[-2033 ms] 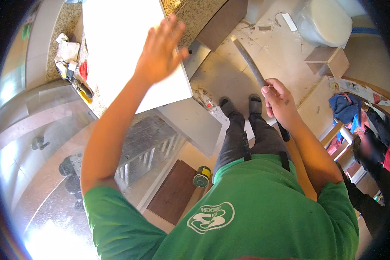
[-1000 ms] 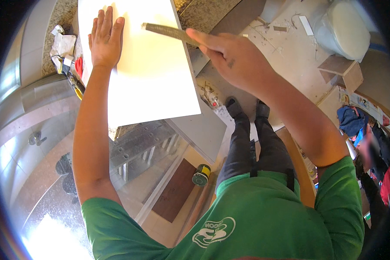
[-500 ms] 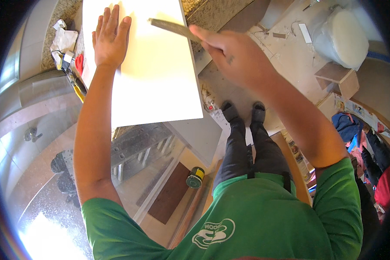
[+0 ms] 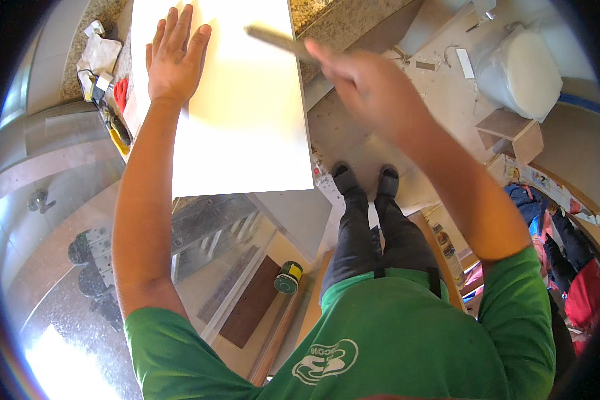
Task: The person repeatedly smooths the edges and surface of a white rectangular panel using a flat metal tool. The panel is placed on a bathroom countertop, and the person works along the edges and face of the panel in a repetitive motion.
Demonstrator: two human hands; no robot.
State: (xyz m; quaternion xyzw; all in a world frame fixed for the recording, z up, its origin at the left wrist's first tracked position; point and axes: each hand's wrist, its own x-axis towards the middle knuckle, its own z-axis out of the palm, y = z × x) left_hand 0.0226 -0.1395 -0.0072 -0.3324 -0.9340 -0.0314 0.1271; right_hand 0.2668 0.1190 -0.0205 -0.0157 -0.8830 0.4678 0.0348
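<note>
A white board lies on a speckled granite counter. My left hand rests flat on the board near its far left side, fingers stretched and spread. In my right hand, slightly blurred, is a long flat metal file. The file reaches leftward across the board's right edge, its tip above the white face. Whether it touches that edge I cannot tell for sure. The handle end is hidden inside my closed fingers.
Left of the board are a red-handled tool, a yellow-handled one and a charger with a cable. A green tin stands below. At the right are a plastic-wrapped toilet, a small wooden box and piled clothes.
My right hand has shifted slightly right and toward me with the file. The left hand stays flat on the board. The whole view has moved a little.
</note>
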